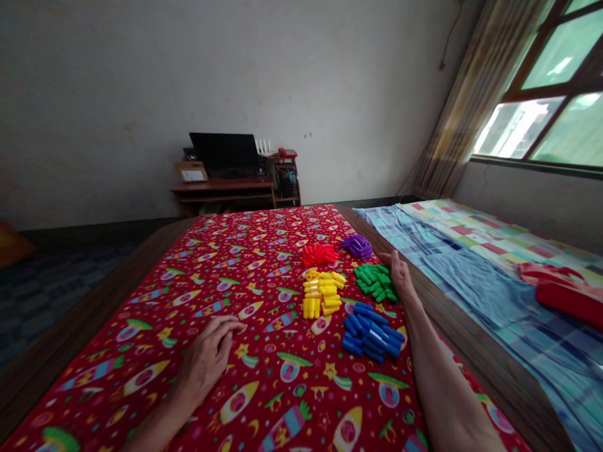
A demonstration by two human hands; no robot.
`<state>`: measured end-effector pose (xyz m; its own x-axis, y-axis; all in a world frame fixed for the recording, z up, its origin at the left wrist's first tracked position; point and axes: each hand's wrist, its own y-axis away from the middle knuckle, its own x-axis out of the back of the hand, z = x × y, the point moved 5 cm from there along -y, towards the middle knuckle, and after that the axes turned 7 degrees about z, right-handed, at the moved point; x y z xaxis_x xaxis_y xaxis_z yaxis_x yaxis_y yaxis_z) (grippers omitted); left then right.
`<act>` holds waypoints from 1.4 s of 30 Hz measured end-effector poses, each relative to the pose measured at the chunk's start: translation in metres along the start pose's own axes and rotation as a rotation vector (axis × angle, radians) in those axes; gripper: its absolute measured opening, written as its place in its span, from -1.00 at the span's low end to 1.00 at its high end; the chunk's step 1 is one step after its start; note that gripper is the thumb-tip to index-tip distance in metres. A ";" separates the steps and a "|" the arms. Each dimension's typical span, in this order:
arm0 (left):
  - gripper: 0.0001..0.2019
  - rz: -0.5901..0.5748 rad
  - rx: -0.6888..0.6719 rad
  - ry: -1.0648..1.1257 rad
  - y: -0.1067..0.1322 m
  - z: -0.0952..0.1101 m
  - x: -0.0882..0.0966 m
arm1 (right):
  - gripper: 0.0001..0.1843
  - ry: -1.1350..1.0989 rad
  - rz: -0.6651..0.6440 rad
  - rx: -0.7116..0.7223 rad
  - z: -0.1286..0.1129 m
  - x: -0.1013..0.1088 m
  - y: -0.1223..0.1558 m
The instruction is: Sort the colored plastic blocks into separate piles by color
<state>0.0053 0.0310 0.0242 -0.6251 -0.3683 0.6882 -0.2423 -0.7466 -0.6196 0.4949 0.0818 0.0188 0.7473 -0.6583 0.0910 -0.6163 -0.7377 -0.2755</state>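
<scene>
My left hand (210,351) rests on the red patterned cloth (264,376), palm down with fingers loosely stretched and nothing in them. On the right side, my right hand (400,276) lies beside a pile of green plastic tubes (375,281), close to its right edge. Its fingers reach forward and no held thing shows. Sorted by colour, the short tubes look like marker caps. The purple pile (357,246) is just beyond the right hand, and the red pile (319,255) is left of it. Yellow tubes (323,294) lie in the middle, with blue tubes (372,333) nearest me.
The cloth covers a table with a brown wooden edge (499,370). A bed with a blue checked sheet (471,276) adjoins on the right, with a red bag (565,295) on it. Against the far wall stands a desk (226,187) with a black monitor (225,154).
</scene>
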 end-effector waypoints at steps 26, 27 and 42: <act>-0.64 -0.135 -0.490 0.084 0.011 0.126 -0.020 | -0.21 -0.229 -0.472 -0.194 -0.029 -0.103 0.062; -0.64 -0.141 -0.563 0.098 0.012 0.142 -0.022 | -0.21 -0.236 -0.564 -0.182 -0.036 -0.117 0.075; -0.62 -0.352 -0.605 -0.099 -0.037 0.191 -0.106 | -0.38 -0.347 -0.024 -0.235 -0.003 -0.070 0.031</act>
<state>0.2226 -0.0078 0.0462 -0.3704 -0.2310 0.8997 -0.8055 -0.4024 -0.4350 0.4230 0.1045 0.0070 0.7765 -0.5808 -0.2443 -0.6079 -0.7926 -0.0475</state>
